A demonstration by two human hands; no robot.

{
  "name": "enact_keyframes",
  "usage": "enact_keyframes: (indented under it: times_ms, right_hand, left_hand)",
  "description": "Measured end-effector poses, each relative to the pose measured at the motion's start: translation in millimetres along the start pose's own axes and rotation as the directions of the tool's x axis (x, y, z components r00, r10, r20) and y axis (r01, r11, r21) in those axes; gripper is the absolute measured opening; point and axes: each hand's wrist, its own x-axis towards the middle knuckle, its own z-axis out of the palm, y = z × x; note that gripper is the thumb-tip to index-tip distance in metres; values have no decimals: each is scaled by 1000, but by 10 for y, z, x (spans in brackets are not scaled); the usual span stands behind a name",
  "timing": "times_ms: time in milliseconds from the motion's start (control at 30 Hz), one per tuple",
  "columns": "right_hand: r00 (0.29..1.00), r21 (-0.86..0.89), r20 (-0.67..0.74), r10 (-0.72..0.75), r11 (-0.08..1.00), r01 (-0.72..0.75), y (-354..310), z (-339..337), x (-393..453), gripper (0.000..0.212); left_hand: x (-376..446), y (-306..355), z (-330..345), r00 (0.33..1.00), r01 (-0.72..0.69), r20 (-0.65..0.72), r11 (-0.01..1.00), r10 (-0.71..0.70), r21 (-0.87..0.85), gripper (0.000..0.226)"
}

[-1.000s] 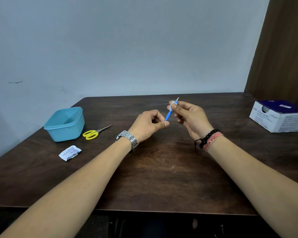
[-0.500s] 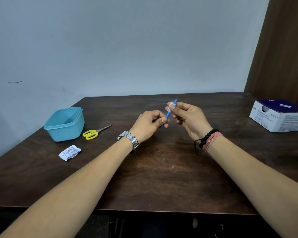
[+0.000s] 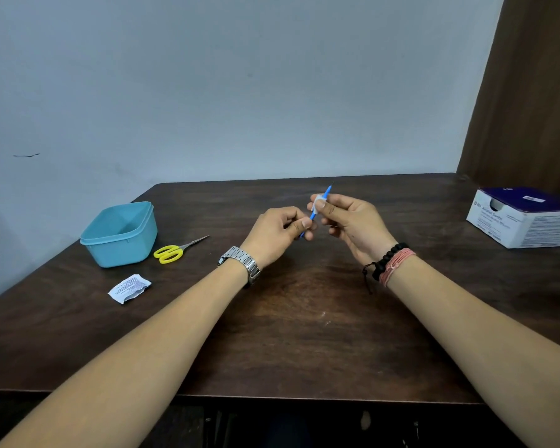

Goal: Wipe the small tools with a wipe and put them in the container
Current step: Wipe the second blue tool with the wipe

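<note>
The blue tool [image 3: 314,212] looks light, thin and stiff; the left hand [image 3: 280,232] pinches its lower end, the right hand [image 3: 349,221] pinches the wipe [image 3: 318,199] around it, container [image 3: 120,234] at nine o'clock.

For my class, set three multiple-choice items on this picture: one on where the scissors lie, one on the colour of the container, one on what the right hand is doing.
1. Where do the scissors lie?
A. inside the container
B. on the table right of the container
C. on the box

2. What colour is the container?
A. red
B. white
C. light blue

3. What is the right hand doing?
A. pinching a wipe round the blue tool
B. resting flat on the table
C. holding the scissors

Answers: 1 B, they lie on the table beside it. 2 C, its walls are light blue. 3 A, the white wipe sits between its fingers on the blue tool, whose lower end the left hand holds.
</note>
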Motion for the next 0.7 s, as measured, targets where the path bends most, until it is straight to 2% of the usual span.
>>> enact_keyframes:
  times_ms: [67,167,367,567,700]
  right_hand:
    - [1000,-2,14,3,1000,-3,-8,-3,-6,10]
    - [999,-18,30,12,1000,-12,-4,15,-15,9]
    - [1000,-10,26,14,1000,-13,-4,23,-21,9]
    - [999,-32,44,15,999,-13,2,28,-19,9]
    - [999,-40,43,14,999,-12,2,21,-23,10]
  left_hand:
    - [1,-1,-9,999,14,-43,999,-15,-29,13]
    - [1,-25,-27,991,38,-126,998,-44,-49,21]
    - [-7,0,7,1000,15,-16,998,-16,-59,17]
    - [7,-43,-26,993,13,-120,997,-23,-82,17]
    - [1,-2,1,1000,12,-16,996,-13,-88,20]
